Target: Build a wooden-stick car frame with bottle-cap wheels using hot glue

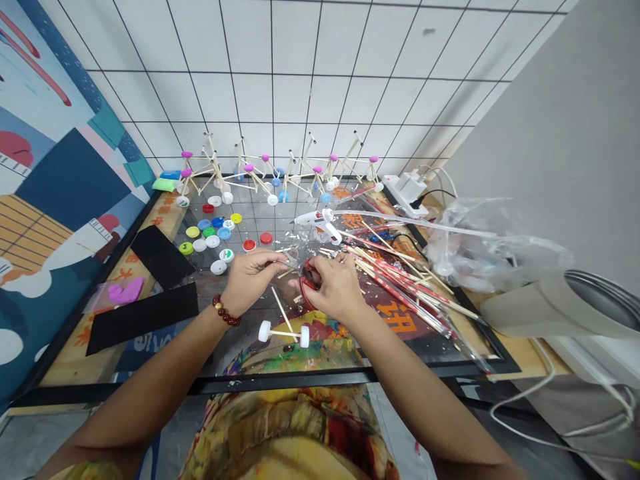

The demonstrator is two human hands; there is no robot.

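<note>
My right hand (336,285) is closed round the red handles of a pair of scissors (306,293). The metal blades point left, towards my left hand (255,277). Thumb and fingertips of that hand are pinched together right by the blades, on something too small to make out. Just below my hands lies a small assembly of wooden sticks (284,312), with a white bottle cap (265,331) and another white cap (305,337) at the ends of its short crossbar. Pale scraps are scattered around the scissors.
A white glue gun (320,223) lies beyond my hands. Loose bottle caps (211,233) are at left, above black strips (145,317). Wooden sticks in red wrappers (400,283) spread to the right. Stick models (280,177) line the tiled wall; a power strip (405,193) sits back right.
</note>
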